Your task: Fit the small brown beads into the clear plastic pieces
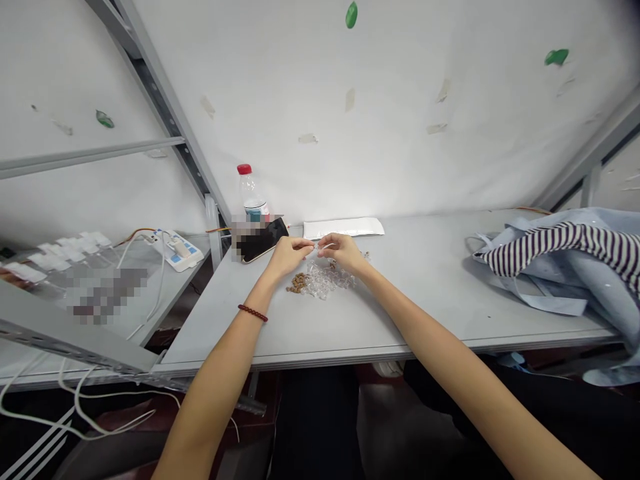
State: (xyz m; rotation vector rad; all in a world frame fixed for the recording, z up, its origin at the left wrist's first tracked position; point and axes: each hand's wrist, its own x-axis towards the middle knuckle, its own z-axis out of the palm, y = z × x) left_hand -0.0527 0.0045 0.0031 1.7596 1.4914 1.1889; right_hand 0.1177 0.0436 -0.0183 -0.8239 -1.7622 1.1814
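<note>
My left hand (293, 255) and my right hand (343, 252) meet nearly fingertip to fingertip above the grey table (320, 327). Both are closed in a pinch on a small clear piece (315, 247) between them, too small to make out well. Just below lies a heap of clear, shiny plastic pieces (323, 280). A small pile of brown pellets (299, 283) touches its left side, and a few more brown bits lie near my right hand. A dark red bead bracelet (253, 313) circles my left wrist.
A black phone (265, 240) and a red-capped bottle (253, 197) stand back left. Behind my hands lies a white packet (345, 227). A light blue cloth bag with striped trim (555, 267) covers the right end. A power strip (177, 250) is on the left shelf.
</note>
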